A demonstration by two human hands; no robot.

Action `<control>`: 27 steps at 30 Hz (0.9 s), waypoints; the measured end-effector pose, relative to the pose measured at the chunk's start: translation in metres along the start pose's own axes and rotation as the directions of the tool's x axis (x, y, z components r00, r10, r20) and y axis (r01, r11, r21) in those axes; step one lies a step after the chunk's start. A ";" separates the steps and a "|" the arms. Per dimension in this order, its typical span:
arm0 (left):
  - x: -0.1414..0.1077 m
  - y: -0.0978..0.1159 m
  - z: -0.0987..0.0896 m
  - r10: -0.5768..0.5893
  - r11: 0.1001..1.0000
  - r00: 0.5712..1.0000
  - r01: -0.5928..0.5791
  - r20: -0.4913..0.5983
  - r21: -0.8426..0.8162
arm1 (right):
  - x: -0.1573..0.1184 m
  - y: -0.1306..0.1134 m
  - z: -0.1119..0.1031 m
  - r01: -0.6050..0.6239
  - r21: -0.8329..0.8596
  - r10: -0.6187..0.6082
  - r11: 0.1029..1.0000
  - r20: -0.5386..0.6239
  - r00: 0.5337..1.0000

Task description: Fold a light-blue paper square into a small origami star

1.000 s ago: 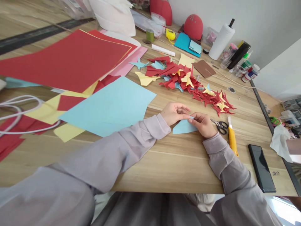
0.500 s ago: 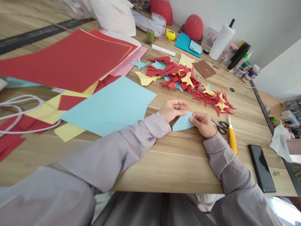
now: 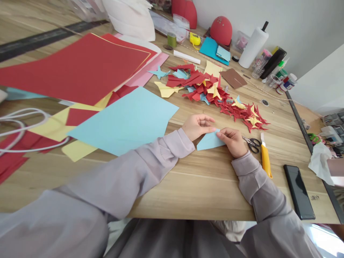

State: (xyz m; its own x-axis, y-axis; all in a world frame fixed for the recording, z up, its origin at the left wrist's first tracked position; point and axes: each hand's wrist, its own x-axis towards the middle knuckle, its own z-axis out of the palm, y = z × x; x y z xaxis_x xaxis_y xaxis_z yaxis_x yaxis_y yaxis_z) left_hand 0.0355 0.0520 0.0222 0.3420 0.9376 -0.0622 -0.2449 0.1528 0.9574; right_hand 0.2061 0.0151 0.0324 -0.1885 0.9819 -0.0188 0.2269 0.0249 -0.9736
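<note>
A small piece of light blue paper (image 3: pixel 209 142) is between my two hands, just over the wooden table. My left hand (image 3: pixel 197 126) pinches its upper edge between thumb and fingers. At its upper right, my right hand (image 3: pixel 231 140) grips the paper with thumb and forefinger, the other fingers curled. Left of my hands lies a large light blue sheet (image 3: pixel 129 122). Beyond them is a heap of red, yellow and blue folded paper stars (image 3: pixel 199 84). Black-handled scissors (image 3: pixel 253 144) and a yellow utility knife (image 3: pixel 265 160) rest right of my right hand.
Large red sheets (image 3: pixel 77 68) cover the left side, near a white cable (image 3: pixel 24 118). A black phone (image 3: pixel 299 191) lies at the front right. Bottles, including a white one (image 3: pixel 252 46), stand at the back right. A brown card (image 3: pixel 233 79) lies behind the stars.
My right thumb and forefinger have shifted slightly on the blue paper, and its upper edge looks straighter. My left hand has barely moved.
</note>
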 end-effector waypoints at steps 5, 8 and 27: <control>0.000 0.000 0.000 0.020 0.998 1.000 -0.021 0.011 0.055 | 0.000 -0.001 0.002 0.025 -0.063 -0.029 0.998 -0.061 0.998; 0.000 0.001 0.000 0.021 1.000 1.000 -0.021 -0.022 0.008 | 0.001 0.000 0.004 0.024 -0.060 -0.032 0.998 -0.134 0.990; 0.000 0.001 0.001 0.005 0.996 0.997 -0.012 -0.074 -0.085 | 0.007 0.008 0.000 0.010 0.325 0.097 0.946 -0.311 0.946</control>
State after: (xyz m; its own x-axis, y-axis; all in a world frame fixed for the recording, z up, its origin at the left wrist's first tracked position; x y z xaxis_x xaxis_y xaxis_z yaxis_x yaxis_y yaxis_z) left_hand 0.0358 0.0519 0.0233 0.2727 0.9590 -0.0777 -0.3255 0.1679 0.9305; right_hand 0.2064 0.0218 0.0239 0.1407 0.9892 -0.0418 -0.0982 -0.0281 -0.9948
